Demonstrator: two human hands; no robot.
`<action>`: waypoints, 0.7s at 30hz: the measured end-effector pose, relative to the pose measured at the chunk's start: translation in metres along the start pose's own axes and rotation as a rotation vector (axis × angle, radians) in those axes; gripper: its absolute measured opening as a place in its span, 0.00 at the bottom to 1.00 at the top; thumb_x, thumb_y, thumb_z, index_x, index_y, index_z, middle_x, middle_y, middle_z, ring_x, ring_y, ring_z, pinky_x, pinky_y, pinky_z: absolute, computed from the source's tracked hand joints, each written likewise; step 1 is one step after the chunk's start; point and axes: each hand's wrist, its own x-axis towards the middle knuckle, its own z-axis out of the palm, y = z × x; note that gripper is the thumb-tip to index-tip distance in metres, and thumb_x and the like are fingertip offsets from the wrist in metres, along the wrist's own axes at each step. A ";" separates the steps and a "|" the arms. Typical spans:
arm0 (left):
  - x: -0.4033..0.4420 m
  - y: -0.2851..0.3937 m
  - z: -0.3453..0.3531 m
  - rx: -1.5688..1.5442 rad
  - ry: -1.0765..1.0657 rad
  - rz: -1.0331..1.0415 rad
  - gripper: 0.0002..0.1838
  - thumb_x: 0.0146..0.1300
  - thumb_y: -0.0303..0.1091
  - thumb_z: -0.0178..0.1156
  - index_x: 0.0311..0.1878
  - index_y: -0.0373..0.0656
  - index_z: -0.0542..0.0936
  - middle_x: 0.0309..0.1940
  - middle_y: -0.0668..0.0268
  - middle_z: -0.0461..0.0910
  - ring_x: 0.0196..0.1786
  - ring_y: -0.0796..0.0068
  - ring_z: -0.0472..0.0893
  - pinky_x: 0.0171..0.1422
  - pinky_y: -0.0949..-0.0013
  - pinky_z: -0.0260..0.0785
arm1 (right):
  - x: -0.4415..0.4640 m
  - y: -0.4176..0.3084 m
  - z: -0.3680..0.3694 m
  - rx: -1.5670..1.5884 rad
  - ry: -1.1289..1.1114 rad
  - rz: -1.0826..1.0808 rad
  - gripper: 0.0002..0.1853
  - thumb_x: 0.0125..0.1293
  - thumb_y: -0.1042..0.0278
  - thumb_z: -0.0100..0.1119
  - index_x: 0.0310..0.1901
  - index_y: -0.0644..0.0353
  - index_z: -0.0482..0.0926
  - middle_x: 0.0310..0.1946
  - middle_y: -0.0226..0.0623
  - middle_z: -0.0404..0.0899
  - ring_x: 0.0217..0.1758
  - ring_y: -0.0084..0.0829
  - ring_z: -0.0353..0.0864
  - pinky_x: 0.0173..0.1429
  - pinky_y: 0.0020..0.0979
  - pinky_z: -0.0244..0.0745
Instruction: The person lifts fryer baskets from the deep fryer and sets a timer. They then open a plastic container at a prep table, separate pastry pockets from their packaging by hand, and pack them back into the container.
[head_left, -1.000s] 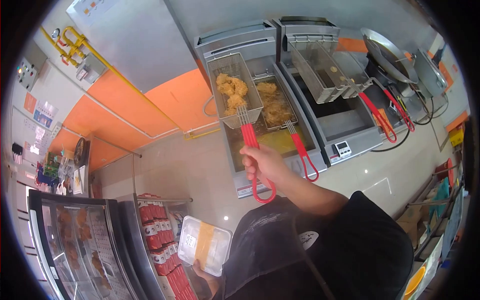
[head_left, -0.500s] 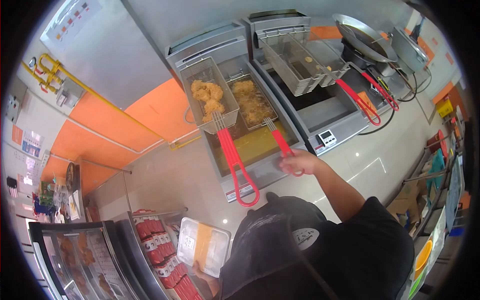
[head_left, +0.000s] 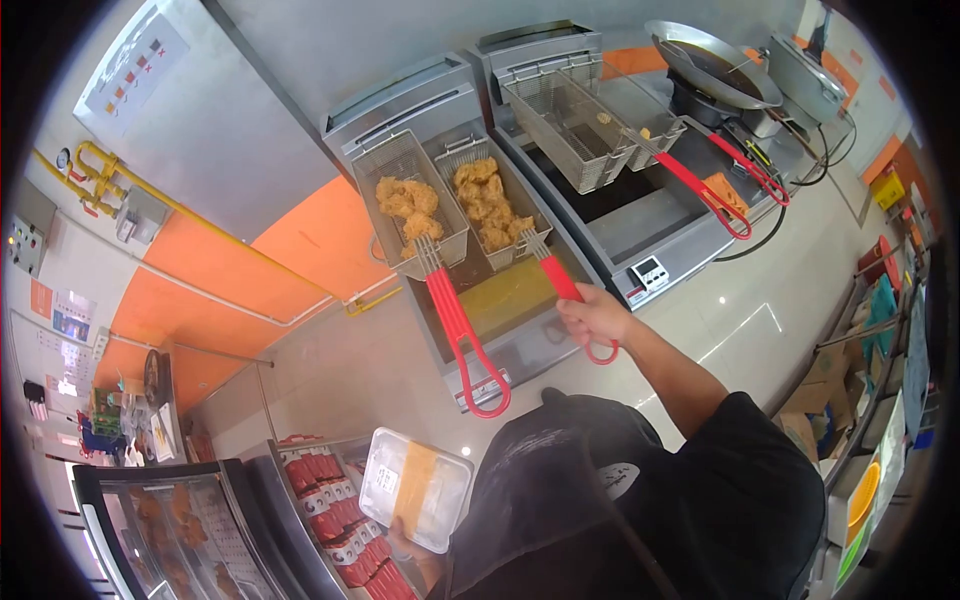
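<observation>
My right hand (head_left: 597,315) is closed around the red handle (head_left: 560,278) of a wire fryer basket (head_left: 541,212). Golden fried pieces (head_left: 487,205) sit in that basket, which is raised above the oil (head_left: 505,300). Beside it on the left stands a second basket (head_left: 448,243) with more fried pieces (head_left: 408,200), its red handle (head_left: 457,322) pointing towards me. Low in the view, my left hand (head_left: 403,545) grips a white plastic container (head_left: 440,505) with an orange band; part of that hand is hidden behind it.
A second fryer (head_left: 640,235) on the right carries wire baskets (head_left: 575,140) with red handles and a timer (head_left: 649,272). Beyond it is a large wok (head_left: 715,70). Lower left are a glass display case (head_left: 165,530) and stacked red-and-white packages (head_left: 330,510). Shelving (head_left: 860,430) lines the right side.
My right hand has lifted its basket, and the fried pieces have come up out of the bubbling oil. My left hand still holds the container. The view has shifted slightly.
</observation>
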 end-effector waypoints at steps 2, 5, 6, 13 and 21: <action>-0.005 -0.001 0.001 0.010 0.034 0.006 0.47 0.59 0.55 0.59 0.75 0.32 0.61 0.67 0.49 0.72 0.66 0.49 0.75 0.69 0.52 0.70 | -0.016 -0.008 0.001 -0.021 -0.008 -0.003 0.08 0.76 0.70 0.54 0.43 0.55 0.64 0.25 0.25 0.62 0.21 0.19 0.60 0.25 0.27 0.61; -0.003 -0.006 -0.007 -0.003 0.047 0.023 0.47 0.59 0.55 0.59 0.75 0.32 0.62 0.66 0.50 0.73 0.65 0.49 0.75 0.69 0.53 0.70 | -0.033 -0.020 0.003 -0.024 -0.022 -0.012 0.08 0.76 0.69 0.55 0.43 0.55 0.64 0.25 0.24 0.62 0.21 0.18 0.60 0.25 0.27 0.62; -0.003 -0.006 -0.007 -0.010 0.047 0.029 0.47 0.59 0.55 0.60 0.75 0.32 0.63 0.66 0.50 0.73 0.65 0.50 0.75 0.69 0.53 0.70 | -0.038 -0.024 0.006 -0.024 -0.018 -0.010 0.08 0.76 0.68 0.55 0.43 0.54 0.64 0.25 0.24 0.62 0.21 0.18 0.60 0.25 0.26 0.61; -0.006 -0.005 0.005 -0.072 -0.070 -0.005 0.41 0.64 0.53 0.58 0.73 0.35 0.64 0.66 0.52 0.75 0.65 0.55 0.76 0.69 0.55 0.69 | -0.069 -0.044 0.013 -0.031 0.000 0.023 0.07 0.77 0.68 0.55 0.44 0.53 0.65 0.25 0.24 0.63 0.20 0.17 0.60 0.23 0.24 0.60; -0.004 -0.015 0.005 0.004 0.094 0.009 0.46 0.60 0.57 0.58 0.74 0.32 0.64 0.65 0.48 0.74 0.64 0.47 0.77 0.67 0.49 0.72 | -0.080 -0.005 0.008 -0.090 0.020 0.057 0.07 0.77 0.69 0.53 0.45 0.54 0.65 0.24 0.25 0.64 0.19 0.18 0.62 0.23 0.27 0.63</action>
